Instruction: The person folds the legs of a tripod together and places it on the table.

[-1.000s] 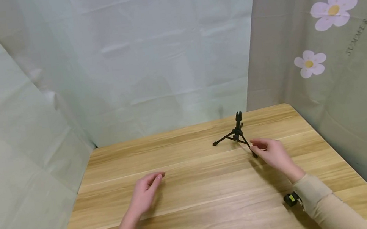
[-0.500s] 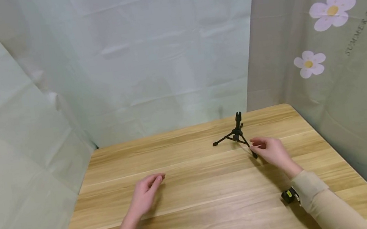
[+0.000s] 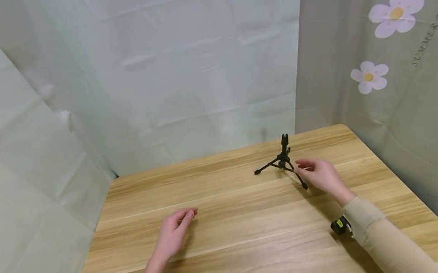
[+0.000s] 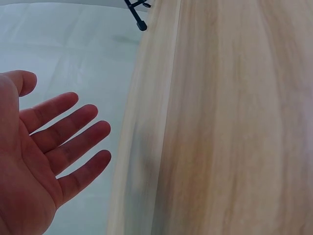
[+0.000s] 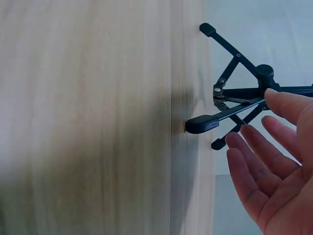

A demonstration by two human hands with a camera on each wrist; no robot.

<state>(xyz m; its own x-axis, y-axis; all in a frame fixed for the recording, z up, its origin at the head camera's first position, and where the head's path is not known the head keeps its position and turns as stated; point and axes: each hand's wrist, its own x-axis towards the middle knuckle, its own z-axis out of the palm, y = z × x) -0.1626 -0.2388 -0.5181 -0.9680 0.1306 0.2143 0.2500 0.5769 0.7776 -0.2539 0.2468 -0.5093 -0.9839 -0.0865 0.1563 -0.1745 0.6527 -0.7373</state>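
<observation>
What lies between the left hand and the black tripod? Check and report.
Only a bare stretch of wooden tabletop lies between the left hand and the black tripod; the head view shows it.

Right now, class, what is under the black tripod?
Under the black tripod is the wooden tabletop, partly visible; the spots directly beneath its feet are covered.

The table [image 3: 240, 243] is topped with striped wood grain; toward its far right corner, a black tripod [image 3: 282, 158] is stood upright.
</observation>
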